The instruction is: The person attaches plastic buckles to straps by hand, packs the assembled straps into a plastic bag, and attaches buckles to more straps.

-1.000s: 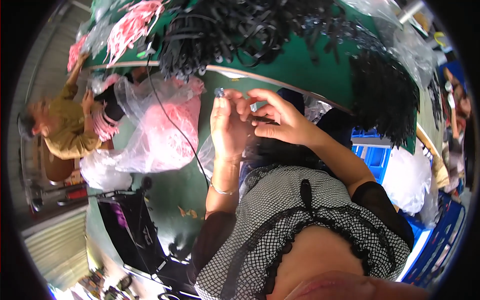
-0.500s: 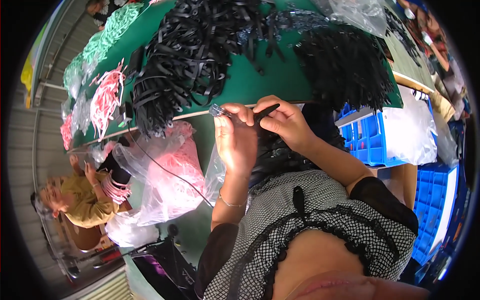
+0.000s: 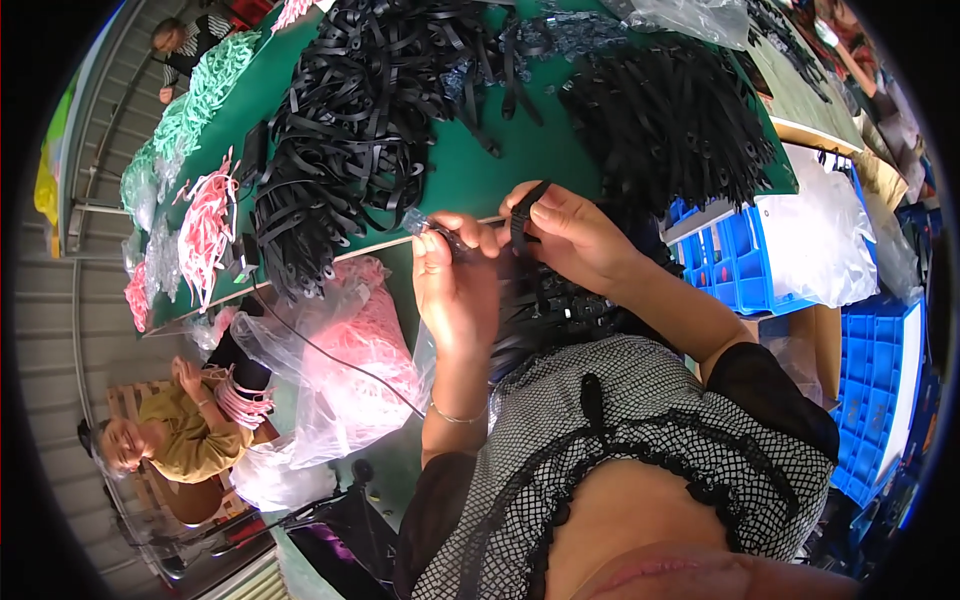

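Just in front of the table's near edge, my left hand (image 3: pixel 456 290) pinches a small clear, shiny piece (image 3: pixel 415 221) between thumb and fingers. I cannot make out its exact kind. Close beside it, my right hand (image 3: pixel 580 238) is closed on a short black strap (image 3: pixel 521 222), which curves down from the fingertips. The fingers of both hands hide parts of what they hold. Below them, more black straps (image 3: pixel 560 315) lie over my lap. On the green table (image 3: pixel 520 150) are a tangled heap of black straps (image 3: pixel 350 120) and a flatter pile of black straps (image 3: pixel 670 125).
Small clear pieces (image 3: pixel 580 35) are spread at the table's back. Pink straps (image 3: pixel 207 235) and mint-green straps (image 3: pixel 215 80) lie to the left. A bag of pink straps (image 3: pixel 360 340) stands below the edge, crossed by a cable. Blue crates (image 3: pixel 735 262) are at right; a co-worker (image 3: pixel 185 430) sits at left.
My left hand has shifted slightly left with the clear piece. The strap in my right hand has swung from pointing sideways to hanging more upright and curved.
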`<state>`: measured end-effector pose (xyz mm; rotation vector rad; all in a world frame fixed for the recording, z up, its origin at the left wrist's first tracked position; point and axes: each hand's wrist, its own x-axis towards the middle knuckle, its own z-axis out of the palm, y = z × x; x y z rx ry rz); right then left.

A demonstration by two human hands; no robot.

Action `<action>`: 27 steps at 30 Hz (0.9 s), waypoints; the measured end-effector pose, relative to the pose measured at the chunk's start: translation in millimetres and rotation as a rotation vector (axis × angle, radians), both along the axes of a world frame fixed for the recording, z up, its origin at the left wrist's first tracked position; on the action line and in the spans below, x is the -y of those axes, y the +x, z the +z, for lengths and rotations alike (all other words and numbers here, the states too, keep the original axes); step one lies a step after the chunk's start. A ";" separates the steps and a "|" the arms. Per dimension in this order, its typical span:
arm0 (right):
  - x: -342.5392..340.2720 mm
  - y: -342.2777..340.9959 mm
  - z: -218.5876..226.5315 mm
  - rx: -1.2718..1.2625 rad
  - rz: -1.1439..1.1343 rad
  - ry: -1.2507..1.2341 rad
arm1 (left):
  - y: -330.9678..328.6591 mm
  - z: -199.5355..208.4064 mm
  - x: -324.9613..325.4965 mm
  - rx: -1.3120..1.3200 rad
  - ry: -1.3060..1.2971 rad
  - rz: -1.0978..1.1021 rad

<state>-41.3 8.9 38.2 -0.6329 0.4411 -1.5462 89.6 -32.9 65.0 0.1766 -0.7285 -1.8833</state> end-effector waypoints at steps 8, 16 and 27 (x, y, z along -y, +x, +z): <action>4.3 -7.9 8.8 -0.137 0.122 -0.052 | 8.5 -9.1 3.3 0.222 0.027 -0.150; -0.6 -12.9 14.1 -0.601 -0.029 0.001 | 10.6 -14.9 4.6 0.275 -0.013 -0.071; -6.3 -4.6 6.0 -0.939 -0.251 -0.198 | 14.9 -29.2 -6.9 0.308 0.049 -0.118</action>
